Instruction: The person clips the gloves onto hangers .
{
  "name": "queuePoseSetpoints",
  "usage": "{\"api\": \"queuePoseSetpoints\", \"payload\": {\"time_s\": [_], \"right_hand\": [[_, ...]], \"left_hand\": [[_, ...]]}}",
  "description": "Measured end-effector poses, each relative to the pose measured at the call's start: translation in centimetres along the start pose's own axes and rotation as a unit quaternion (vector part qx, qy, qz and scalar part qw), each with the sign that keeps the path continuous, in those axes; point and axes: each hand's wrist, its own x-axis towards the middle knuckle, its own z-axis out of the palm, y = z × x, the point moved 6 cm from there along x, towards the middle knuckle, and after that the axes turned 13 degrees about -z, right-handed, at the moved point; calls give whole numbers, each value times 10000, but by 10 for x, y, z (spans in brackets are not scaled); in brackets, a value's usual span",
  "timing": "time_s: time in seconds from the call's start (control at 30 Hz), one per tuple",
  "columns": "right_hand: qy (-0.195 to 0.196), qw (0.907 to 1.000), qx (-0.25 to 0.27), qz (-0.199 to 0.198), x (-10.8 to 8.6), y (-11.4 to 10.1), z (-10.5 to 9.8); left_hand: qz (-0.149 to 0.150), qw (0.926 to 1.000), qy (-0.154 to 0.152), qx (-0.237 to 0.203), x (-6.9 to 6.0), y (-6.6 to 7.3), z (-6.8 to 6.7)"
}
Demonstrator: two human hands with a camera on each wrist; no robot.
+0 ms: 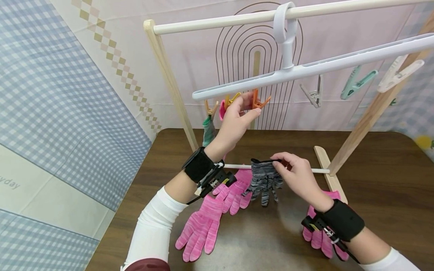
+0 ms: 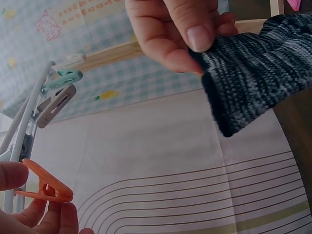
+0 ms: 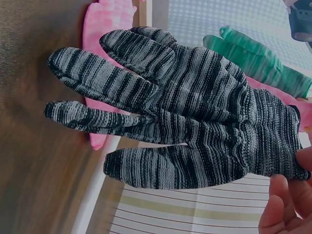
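My right hand (image 1: 294,174) pinches the cuff of a black-and-grey striped knit glove (image 1: 264,178), which hangs fingers down above the table. In the right wrist view the glove (image 3: 195,97) is spread out flat, with the fingertips at its cuff edge. Up at the white hanger (image 1: 244,81), my left hand (image 1: 237,122) holds an orange clothespin (image 1: 259,101) between thumb and fingers. The left wrist view shows that clothespin (image 2: 46,183) on the hanger's bar. Next to it, a yellow clothespin (image 1: 232,99) and a tan clothespin (image 1: 211,108) hold a pink glove and a green glove (image 1: 208,131).
Pink gloves (image 1: 201,227) lie on the brown table (image 1: 251,241), another pink glove (image 1: 325,241) under my right wrist. Grey (image 1: 313,92), teal (image 1: 357,82) and white (image 1: 400,73) clothespins hang along the hanger's right half. A wooden rack (image 1: 173,82) carries the hanger.
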Motion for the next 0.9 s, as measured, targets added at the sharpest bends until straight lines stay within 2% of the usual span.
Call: {"api": "queuePoseSetpoints", "payload": {"time_s": [0.33, 0.63, 0.9], "right_hand": [[262, 9994, -223, 36, 7, -4, -5], [687, 9976, -20, -10, 11, -5, -10], [763, 9970, 129, -69, 19, -10, -14]], "left_hand": [[-4, 10000, -6, -40, 1, 0, 0], [18, 10000, 10, 18, 1, 0, 0], [-10, 10000, -15, 13, 1, -1, 0]]}}
